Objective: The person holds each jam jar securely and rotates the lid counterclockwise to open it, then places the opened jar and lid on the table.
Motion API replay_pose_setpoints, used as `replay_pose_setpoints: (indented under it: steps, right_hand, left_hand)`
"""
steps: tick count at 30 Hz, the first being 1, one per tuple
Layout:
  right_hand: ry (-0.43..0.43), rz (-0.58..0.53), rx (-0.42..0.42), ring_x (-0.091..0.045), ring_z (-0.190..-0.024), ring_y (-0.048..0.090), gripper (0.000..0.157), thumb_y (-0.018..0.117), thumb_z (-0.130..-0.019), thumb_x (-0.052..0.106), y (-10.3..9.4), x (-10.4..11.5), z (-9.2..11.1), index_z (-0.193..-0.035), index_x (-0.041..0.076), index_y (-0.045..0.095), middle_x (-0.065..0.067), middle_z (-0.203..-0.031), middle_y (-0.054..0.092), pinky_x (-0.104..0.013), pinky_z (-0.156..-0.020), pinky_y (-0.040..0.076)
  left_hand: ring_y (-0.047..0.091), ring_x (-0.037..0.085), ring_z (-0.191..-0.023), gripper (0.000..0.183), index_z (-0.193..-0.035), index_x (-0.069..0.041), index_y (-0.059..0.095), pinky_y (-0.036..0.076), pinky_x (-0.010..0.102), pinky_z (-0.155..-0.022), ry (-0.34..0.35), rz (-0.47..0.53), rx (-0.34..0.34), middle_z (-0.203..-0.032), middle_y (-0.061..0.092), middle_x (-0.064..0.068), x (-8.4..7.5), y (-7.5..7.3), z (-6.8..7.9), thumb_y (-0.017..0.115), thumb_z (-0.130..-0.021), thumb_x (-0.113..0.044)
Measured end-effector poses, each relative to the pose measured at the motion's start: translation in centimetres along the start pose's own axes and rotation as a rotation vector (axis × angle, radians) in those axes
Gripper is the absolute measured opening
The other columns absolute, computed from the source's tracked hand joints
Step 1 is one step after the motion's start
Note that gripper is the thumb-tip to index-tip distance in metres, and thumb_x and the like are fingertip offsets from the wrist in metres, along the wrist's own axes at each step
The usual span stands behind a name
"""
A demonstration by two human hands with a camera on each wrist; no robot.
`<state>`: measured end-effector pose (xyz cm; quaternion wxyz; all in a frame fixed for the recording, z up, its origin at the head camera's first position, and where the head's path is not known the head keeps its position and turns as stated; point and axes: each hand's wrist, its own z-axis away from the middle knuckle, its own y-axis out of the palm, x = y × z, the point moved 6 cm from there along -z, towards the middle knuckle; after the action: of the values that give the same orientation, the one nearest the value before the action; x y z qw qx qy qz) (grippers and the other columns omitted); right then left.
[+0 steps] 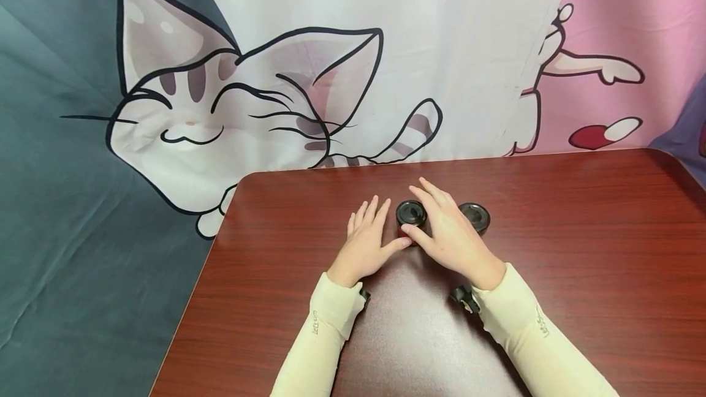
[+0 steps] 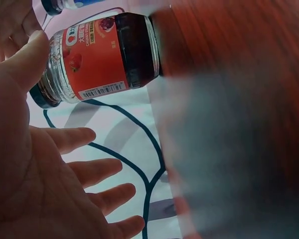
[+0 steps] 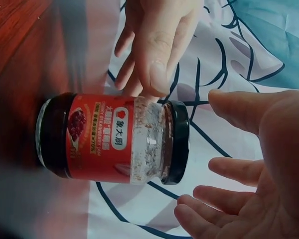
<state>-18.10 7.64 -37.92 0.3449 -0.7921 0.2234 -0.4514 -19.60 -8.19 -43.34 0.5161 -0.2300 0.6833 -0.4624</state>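
A glass jam jar (image 1: 410,211) with a black lid stands upright on the table between the hands. Its red label (image 2: 97,59) shows strawberries, and dark jam fills the bottom while the upper glass is smeared. My left hand (image 1: 364,247) is at the jar's left with fingers spread and straight, its thumb reaching toward the jar's near side. Over the jar's right side, my right hand (image 1: 455,238) is held with extended fingers, its thumb overlapping the lid's near edge in the head view. From the right wrist view, these fingers are apart from the black lid (image 3: 179,142).
Partly behind the right hand stands a second black-lidded container (image 1: 477,217); a bit of blue label (image 2: 79,3) shows on it in the left wrist view. The reddish-brown table (image 1: 595,250) meets a cartoon-cat curtain (image 1: 469,66) at its far edge.
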Motion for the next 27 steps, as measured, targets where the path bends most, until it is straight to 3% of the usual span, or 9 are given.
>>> replay_pose_setpoints:
  steps: [17,27]
  right_hand:
    - [-0.026,0.0,-0.003,-0.043,-0.137,0.04,0.07,0.074,-0.092,0.025,1.0,0.1,0.0,-0.149,-0.001,0.042,-0.025,-0.156,0.035,-0.057,-0.109,0.034]
    - [-0.029,-0.002,-0.007,-0.042,-0.138,0.04,0.072,0.073,-0.093,0.026,1.3,0.0,0.0,-0.151,0.0,0.039,-0.025,-0.154,0.037,-0.056,-0.11,0.033]
  left_hand:
    - [0.019,0.044,-0.149,0.088,-0.158,-0.007,0.029,0.016,0.065,-0.115,-0.028,-0.004,-0.007,-0.163,0.023,0.021,-0.2,0.4,-0.2,0.062,-0.093,-0.056]
    - [0.024,0.036,-0.15,0.084,-0.157,-0.003,0.029,0.019,0.057,-0.118,-0.022,-0.007,0.019,-0.161,0.03,0.019,-0.4,0.8,-0.5,0.06,-0.096,-0.052]
